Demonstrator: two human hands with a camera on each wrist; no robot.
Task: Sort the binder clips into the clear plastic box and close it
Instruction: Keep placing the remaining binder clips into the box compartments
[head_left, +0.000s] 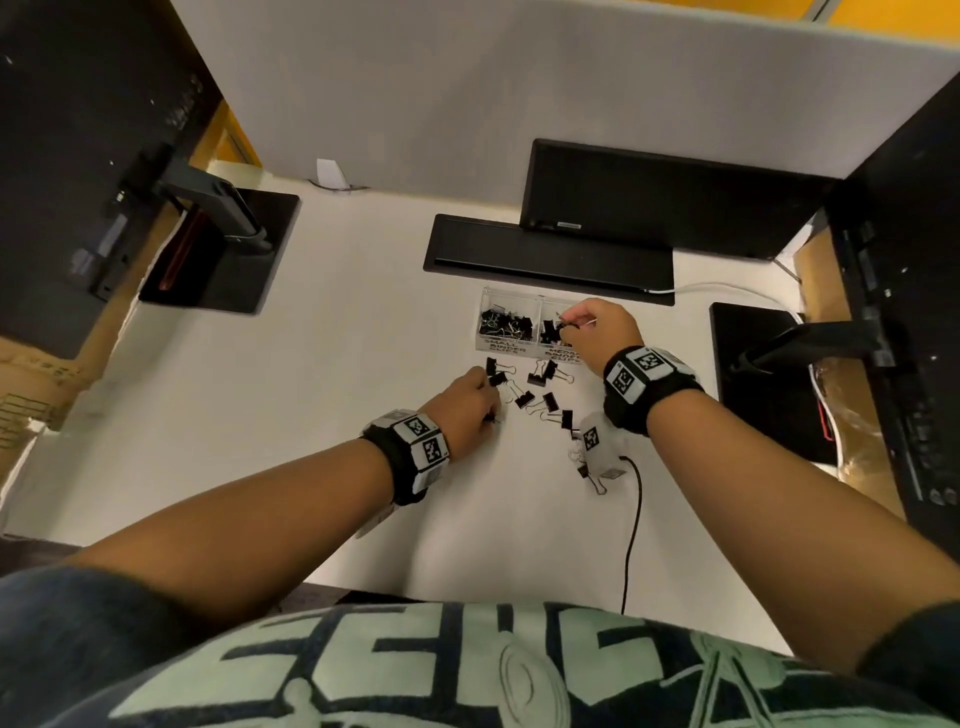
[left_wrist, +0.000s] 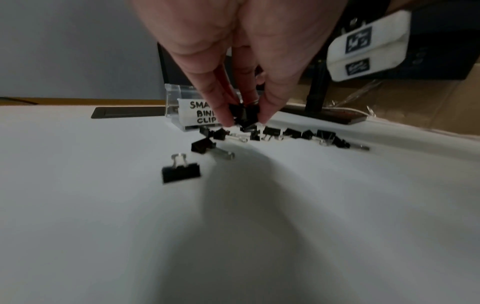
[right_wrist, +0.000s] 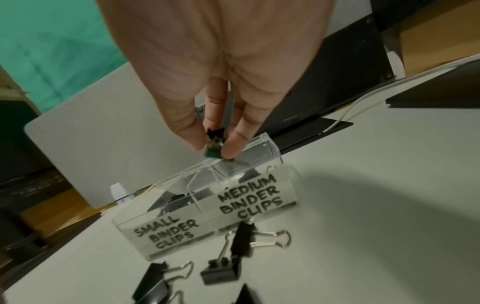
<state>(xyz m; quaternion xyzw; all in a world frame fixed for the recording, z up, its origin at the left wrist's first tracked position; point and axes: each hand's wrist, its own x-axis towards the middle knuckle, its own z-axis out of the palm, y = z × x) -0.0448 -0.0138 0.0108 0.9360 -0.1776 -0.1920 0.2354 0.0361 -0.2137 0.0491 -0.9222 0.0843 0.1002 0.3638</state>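
Forearms are reaching out from the person's chest over the surface (head_left: 322, 364), each wrist wearing a tagged band. Right hand (head_left: 597, 325) is hovering over the box (right_wrist: 207, 207), its grip pinching one clip (right_wrist: 214, 142) between thumb and fingers just above the compartment marked MEDIUM BINDER CLIPS. Left hand (left_wrist: 233, 61) is working low over the loose clips (head_left: 535, 389), its grip closing on a small black bunch (left_wrist: 244, 117); how many clips are in that bunch cannot be told. Box is sitting open near the far middle of the surface, just in front of a black tray (head_left: 545, 254), its long axis running left to right, labelled front facing the person, SMALL compartment on the left and MEDIUM on the right; both are already holding clips. Loose clips are lying between box and body, handles pointing every which way. Risks, as I judge them: the right-hand clip is hanging close to the divider, so a careless release could be dropping it into the wrong side or bouncing it off the rim. Bunched clips in the left grip could be slipping out or mixing sizes on the way over. Wire handles are snagging easily on each other, and any clip sticking up above the rim would be stopping the lid from closing.
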